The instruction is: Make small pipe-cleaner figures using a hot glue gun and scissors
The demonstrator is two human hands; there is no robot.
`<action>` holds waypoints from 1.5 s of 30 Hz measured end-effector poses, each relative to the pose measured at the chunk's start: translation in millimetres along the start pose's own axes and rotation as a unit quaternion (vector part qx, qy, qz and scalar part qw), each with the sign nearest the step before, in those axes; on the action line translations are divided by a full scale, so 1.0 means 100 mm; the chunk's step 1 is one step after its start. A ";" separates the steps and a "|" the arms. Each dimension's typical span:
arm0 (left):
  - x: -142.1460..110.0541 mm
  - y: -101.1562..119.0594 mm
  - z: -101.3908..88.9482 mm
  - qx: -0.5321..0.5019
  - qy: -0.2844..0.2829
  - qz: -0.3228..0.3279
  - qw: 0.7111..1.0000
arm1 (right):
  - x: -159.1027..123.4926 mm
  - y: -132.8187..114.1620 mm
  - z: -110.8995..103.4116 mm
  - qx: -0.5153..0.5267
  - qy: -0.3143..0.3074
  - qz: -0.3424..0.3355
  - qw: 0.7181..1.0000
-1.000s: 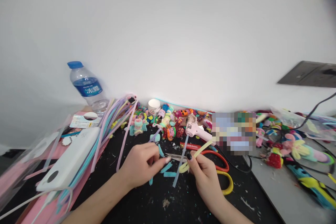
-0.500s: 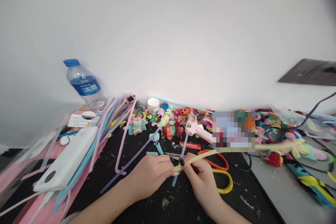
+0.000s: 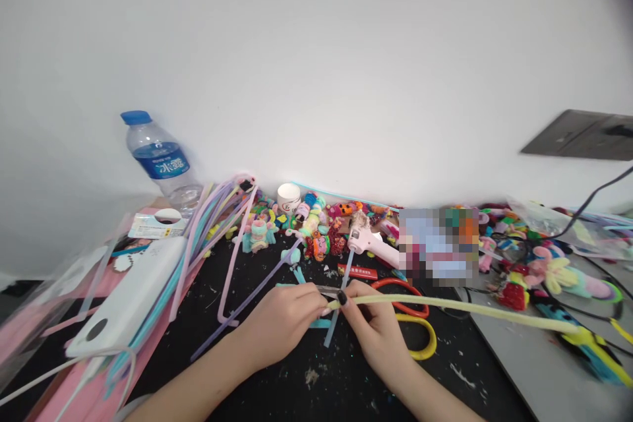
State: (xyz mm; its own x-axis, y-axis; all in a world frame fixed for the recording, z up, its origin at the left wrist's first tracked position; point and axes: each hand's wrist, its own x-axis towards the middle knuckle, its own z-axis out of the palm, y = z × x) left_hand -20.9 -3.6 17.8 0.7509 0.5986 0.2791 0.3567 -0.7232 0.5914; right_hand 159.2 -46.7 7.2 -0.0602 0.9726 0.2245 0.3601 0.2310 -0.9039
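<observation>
Where hands [image 3: 287, 318] [image 3: 376, 328] pinch, yellow stem [image 3: 465, 306] extends rightward.

Two hands [image 3: 287, 323] [image 3: 374, 330], one held strip [image 3: 445, 304], one bottle [image 3: 162, 159], one glue gun [image 3: 376, 246], two scissor handles [image 3: 425, 309] [image 3: 434, 337] (red, yellow)

The black mat [image 3: 356, 386] is unobstructed at 6 o'clock, but passage is blocked by the glue gun [image 3: 373, 244] at 1 and the yellow strip [image 3: 459, 306] and scissors [image 3: 432, 339] at 3.
</observation>
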 end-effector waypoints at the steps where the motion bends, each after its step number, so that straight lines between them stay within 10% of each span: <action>1: 0.00 -0.01 0.00 0.003 0.007 0.003 1.000 | 0.01 0.00 -0.01 0.004 0.005 0.001 1.000; 24: 0.05 0.08 -0.01 -0.133 0.019 -0.093 0.987 | 0.01 -0.09 -0.06 -0.039 -0.035 -0.065 0.996; 34: 0.06 0.03 0.01 -0.461 0.092 -0.264 0.842 | 0.01 -0.10 -0.07 -0.021 -0.003 -0.037 0.999; 45: 0.05 0.01 0.04 -0.472 0.091 -0.252 0.840 | 0.04 -0.10 -0.05 -0.038 -0.041 -0.031 0.998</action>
State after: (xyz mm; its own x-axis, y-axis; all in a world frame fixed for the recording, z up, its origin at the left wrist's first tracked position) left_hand -14.2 -2.7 17.4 0.5090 0.8514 -0.1266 -0.0601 0.1818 0.9815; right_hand 159.7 -45.6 18.8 -0.1599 0.9560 0.2459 0.4233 0.2914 -0.8579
